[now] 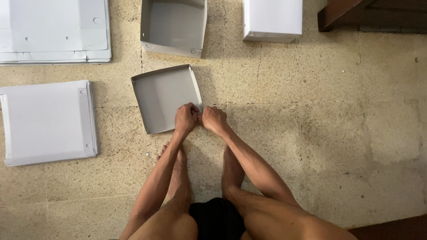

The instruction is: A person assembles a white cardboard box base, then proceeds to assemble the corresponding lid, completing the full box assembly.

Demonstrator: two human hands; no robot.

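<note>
Two stacks of flat, unfolded grey cardboard blanks lie on the floor: one stack at the top left, one stack below it. Three folded grey pieces are there: one shallow tray, one deeper open box and one closed box. Two hands, the left hand and right hand, meet at the tray's corner.

Both my arms reach straight out ahead of me, forearms converging until the wrists nearly meet. My left hand is curled into a loose fist, knuckles up, fingers pinched tight. My right hand sits just beside it, likewise curled and pinching, thumb turned inward.
</note>
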